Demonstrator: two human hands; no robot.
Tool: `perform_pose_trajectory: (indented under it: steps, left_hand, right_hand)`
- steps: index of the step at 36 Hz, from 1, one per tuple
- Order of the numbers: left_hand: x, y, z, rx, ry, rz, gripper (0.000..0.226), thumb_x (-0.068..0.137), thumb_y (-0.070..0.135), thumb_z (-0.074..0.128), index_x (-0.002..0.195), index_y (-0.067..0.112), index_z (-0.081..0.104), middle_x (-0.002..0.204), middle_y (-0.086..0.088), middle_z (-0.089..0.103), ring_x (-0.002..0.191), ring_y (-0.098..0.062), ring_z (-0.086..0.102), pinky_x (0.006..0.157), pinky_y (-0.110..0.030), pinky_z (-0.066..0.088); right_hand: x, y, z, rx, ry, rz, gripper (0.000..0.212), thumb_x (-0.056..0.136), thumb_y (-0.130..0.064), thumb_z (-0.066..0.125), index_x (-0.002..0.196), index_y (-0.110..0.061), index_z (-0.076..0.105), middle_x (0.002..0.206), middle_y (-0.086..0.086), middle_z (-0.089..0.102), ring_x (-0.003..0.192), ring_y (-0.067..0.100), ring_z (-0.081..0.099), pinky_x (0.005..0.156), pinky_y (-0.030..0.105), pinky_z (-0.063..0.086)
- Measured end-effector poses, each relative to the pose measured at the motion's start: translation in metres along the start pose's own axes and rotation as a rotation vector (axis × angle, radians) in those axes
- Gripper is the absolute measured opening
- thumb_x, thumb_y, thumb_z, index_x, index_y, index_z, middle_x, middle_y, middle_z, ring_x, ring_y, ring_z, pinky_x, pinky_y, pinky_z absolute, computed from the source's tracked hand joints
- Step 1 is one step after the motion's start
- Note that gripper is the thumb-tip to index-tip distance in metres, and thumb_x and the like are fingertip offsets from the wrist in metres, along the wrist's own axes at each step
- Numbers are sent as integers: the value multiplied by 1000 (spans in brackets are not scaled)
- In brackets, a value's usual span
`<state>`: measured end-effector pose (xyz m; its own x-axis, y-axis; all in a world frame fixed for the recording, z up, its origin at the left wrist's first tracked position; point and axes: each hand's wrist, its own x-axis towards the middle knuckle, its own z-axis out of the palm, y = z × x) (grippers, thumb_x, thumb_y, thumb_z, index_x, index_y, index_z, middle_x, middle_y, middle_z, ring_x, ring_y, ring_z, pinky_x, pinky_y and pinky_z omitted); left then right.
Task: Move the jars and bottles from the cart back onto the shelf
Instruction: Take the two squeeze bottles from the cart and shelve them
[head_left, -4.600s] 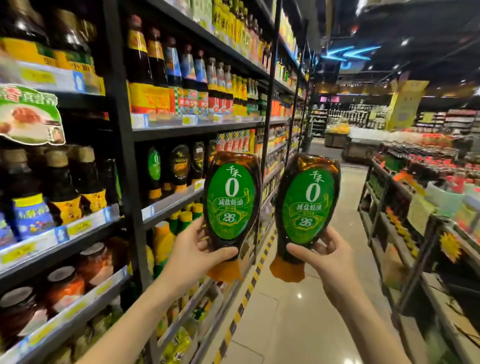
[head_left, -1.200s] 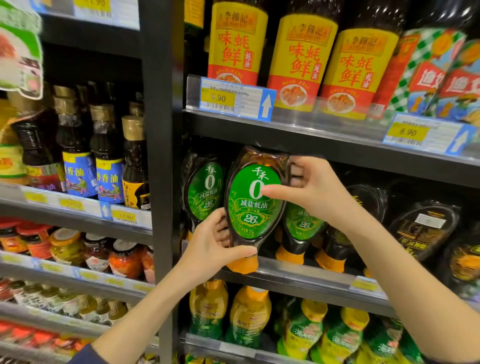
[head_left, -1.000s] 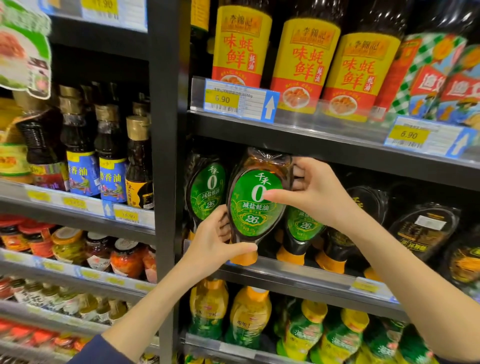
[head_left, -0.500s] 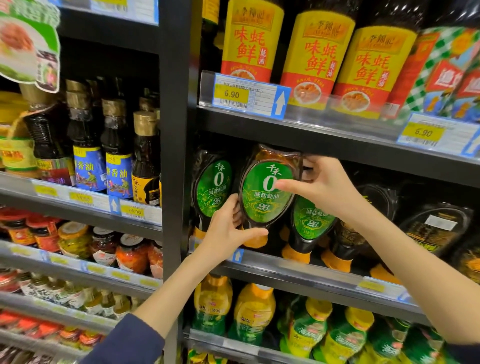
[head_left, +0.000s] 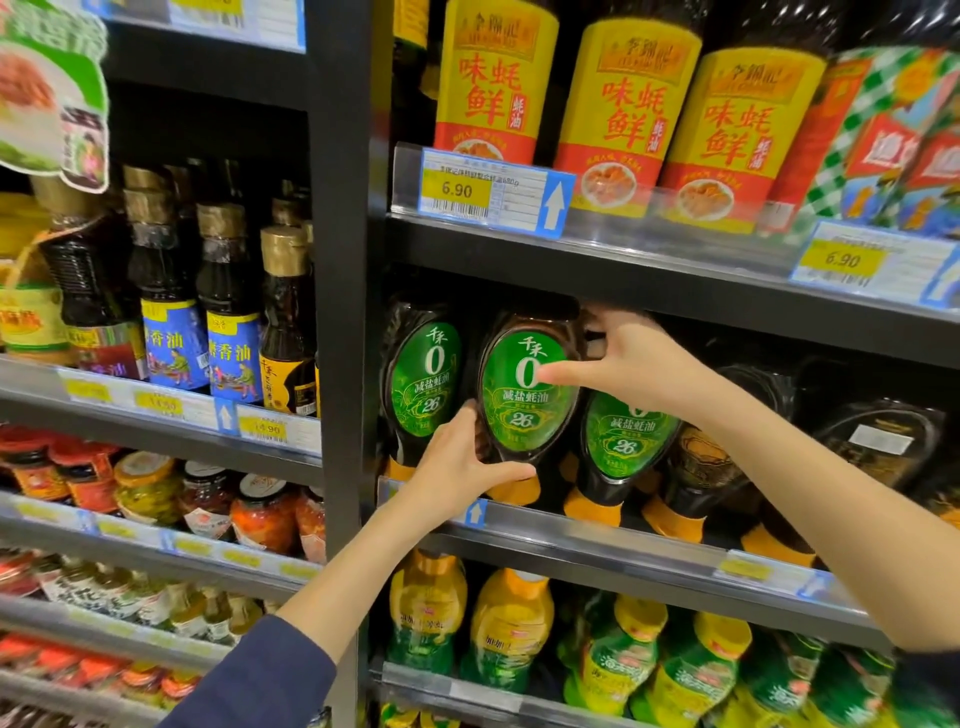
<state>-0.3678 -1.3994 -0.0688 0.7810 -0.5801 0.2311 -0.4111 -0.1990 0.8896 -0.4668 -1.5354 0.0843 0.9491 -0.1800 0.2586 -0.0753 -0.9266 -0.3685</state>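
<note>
A dark squeeze bottle with a green oval label and orange cap (head_left: 524, 400) stands cap-down on the middle shelf (head_left: 597, 535), between two bottles of the same kind (head_left: 426, 384) (head_left: 623, 441). My left hand (head_left: 457, 473) grips its lower part near the cap, thumb across the front. My right hand (head_left: 623, 364) holds its upper right side, thumb pressed on the label and fingers behind the top. The cart is not in view.
The shelf above (head_left: 623, 249) carries tall yellow-and-red bottles (head_left: 488, 88) close over the green-label bottles. A black upright post (head_left: 337, 312) stands just to the left. Sesame oil bottles (head_left: 228, 322) and jars (head_left: 260, 509) fill the left bay. Yellow-capped bottles (head_left: 509, 623) line the shelf below.
Both hands have pushed the green-label bottle a little further back and upright onto the shelf. The view has shifted slightly, with the shelves sliding right in frame.
</note>
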Motion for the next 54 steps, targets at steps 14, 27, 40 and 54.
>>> perform_pose_trajectory:
  steps: [14, 27, 40, 54]
  left_hand:
    - [2, -7, -2, 185, 15, -61, 91, 57, 51, 80, 126, 6, 42, 120, -7, 61, 114, -21, 56, 96, -45, 49]
    - [0, 9, 2, 300, 46, -95, 73, 70, 40, 79, 121, 3, 43, 114, -12, 58, 108, -28, 54, 87, -35, 47]
    - [-6, 22, 1, 331, 66, -133, 47, 74, 39, 75, 73, 19, 33, 69, 8, 35, 72, -13, 38, 56, -23, 33]
    - [-40, 19, -9, 509, 120, -33, 79, 85, 54, 55, 145, 15, 23, 134, -4, 55, 119, -21, 54, 94, -40, 45]
  right_hand:
    - [7, -15, 13, -188, -26, -22, 83, 79, -38, 70, 144, -9, 27, 142, 13, 42, 132, 26, 37, 103, 31, 35]
    - [11, -30, 6, -508, -106, -30, 61, 82, -42, 65, 125, -2, 46, 114, 15, 58, 103, 31, 57, 84, 38, 49]
    - [18, -22, 5, -695, -106, -30, 67, 84, -50, 57, 130, -4, 41, 113, 14, 60, 98, 31, 60, 77, 38, 52]
    - [-56, 19, 26, -507, 408, -165, 73, 83, -55, 54, 138, -9, 39, 130, 16, 53, 121, 35, 47, 105, 48, 36]
